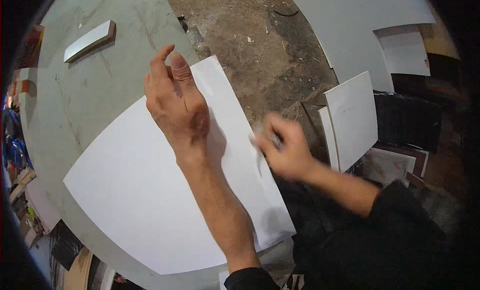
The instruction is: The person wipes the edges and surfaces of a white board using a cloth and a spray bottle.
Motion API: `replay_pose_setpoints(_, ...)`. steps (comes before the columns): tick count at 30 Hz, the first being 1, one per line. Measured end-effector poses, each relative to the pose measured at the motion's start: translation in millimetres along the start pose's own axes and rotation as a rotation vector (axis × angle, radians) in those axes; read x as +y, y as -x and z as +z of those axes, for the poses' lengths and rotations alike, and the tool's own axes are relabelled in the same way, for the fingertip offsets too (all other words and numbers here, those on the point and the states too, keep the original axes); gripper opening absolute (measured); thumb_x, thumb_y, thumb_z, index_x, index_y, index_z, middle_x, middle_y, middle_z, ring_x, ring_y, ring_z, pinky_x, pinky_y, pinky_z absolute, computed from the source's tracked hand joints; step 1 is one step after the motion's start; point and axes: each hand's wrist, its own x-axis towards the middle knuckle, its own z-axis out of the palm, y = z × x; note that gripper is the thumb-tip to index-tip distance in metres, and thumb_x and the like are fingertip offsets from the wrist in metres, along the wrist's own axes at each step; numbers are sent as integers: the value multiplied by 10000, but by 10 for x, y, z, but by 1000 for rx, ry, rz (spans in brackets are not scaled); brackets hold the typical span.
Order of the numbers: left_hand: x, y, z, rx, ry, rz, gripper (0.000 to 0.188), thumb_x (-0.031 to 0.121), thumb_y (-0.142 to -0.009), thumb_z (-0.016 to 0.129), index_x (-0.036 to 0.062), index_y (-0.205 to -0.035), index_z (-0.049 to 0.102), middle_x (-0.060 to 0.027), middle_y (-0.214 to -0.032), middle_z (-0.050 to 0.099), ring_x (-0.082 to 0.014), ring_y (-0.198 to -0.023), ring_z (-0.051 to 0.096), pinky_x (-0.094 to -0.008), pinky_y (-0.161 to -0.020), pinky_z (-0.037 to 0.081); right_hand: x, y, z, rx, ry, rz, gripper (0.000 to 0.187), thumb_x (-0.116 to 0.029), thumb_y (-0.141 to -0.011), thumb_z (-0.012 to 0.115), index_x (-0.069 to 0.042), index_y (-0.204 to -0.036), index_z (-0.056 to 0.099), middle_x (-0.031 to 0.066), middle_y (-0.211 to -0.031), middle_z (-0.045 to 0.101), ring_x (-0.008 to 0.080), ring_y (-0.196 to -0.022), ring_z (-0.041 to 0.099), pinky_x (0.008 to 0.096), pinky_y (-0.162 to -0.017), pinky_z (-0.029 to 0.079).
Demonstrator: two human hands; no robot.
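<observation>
A large white board (135,190) lies on the greenish-grey table, its right edge along the table's side. My left hand (177,102) is over the upper part of the board, back of the hand up. Its thumb and index finger stand apart, and nothing shows in it; the other fingers are partly hidden. At the board's right edge is my right hand (287,147), blurred by motion. Its fingers are closed around something small and greyish, too smeared to name. I cannot tell whether that thing touches the edge.
A short white-faced strip (90,40) rests on the greenish-grey table (135,15) at the upper left. White panels (352,120) lean upright at the right, beside a dark box-like shape (407,122). Scraps litter the brown floor (260,50). Mixed offcuts crowd the lower left.
</observation>
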Motion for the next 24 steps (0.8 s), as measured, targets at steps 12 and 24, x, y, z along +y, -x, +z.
replay_pose_setpoints(12,27,6,-79,-46,31,-10,489,434,-1052,340,68,-1240,603,-106,-826,585,-213,-758,541,-378,-688,459,-196,-187,-453,-81,-91,128,100,-110,-854,730,-33,-851,667,59,-761,659,110,-687,603,282,-615,482)
replay_pose_setpoints(24,42,7,-73,-20,91,-23,491,434,-1052,335,67,-1244,598,-120,-846,629,-216,-809,572,-373,-713,471,-314,-326,-101,58,-183,108,140,-80,-838,747,23,-865,655,117,-762,683,120,-698,652,283,-594,496)
